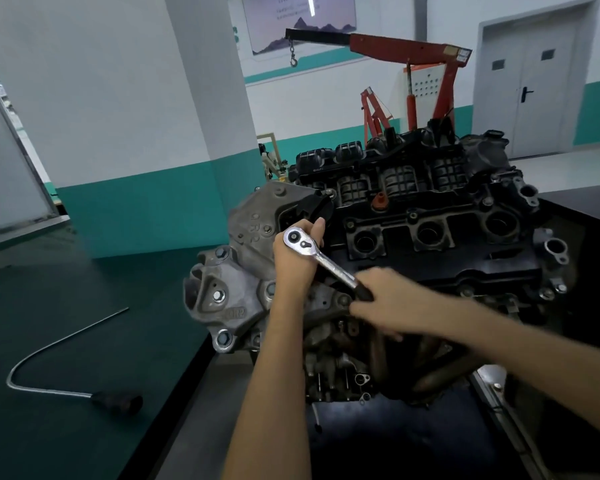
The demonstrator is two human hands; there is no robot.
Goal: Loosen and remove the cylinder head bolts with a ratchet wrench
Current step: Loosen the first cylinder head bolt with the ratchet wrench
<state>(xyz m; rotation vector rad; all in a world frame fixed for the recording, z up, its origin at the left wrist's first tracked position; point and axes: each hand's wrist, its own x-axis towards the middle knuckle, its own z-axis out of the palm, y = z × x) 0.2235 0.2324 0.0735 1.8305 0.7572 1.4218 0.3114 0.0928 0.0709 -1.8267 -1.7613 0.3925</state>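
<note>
1. Stands over an engine (430, 237) filling the middle of the view, grey cast cover at its left end, black plastic parts along the top.
2. Holds a ratchet wrench (321, 259) in both hands at the left end of the engine's top: chrome head up and to the left, handle slanting down to the right.
3. Wraps the left hand (297, 261) beneath and behind the chrome head, fingers curled, thumb pointing up beside it. Hides whatever sits under the head.
4. Clamps the right hand (381, 303) round the black grip at the handle's lower end; blurred, so finger detail cannot be told.
5. Has the hands apart, one at each end of the wrench, bare chrome shaft between them.
6. Has at the left a bent metal rod (116, 403) with a black handle, lying flat on a green-topped table (49, 289), well apart from the engine.
7. Faces a red engine hoist (413, 51) beyond the engine, with a hook (293, 60) hanging from its black boom, and a grey double door (534, 91) at the back right.
</note>
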